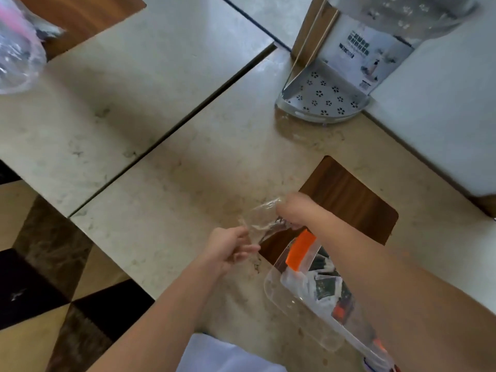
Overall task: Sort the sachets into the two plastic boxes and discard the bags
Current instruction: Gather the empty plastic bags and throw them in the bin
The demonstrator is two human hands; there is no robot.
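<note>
A crumpled clear plastic bag (261, 220) is stretched between both hands above the beige table (214, 162). My left hand (228, 248) pinches its near end and my right hand (296, 210) grips its far end. Below my right forearm stands a clear plastic box (303, 299) with an orange latch (299, 249). Inside it lie several sachets (322, 285), dark and white ones mixed. My arm hides part of the box. Only one box shows in this view.
A grey corner shelf (322, 100) with flower-shaped holes and its packaging stands at the back right. Another clear bag (16, 55) with pink contents lies at the far left. A dark wooden inset (349, 202) sits beside my right hand. The table edge and tiled floor (40, 277) lie left.
</note>
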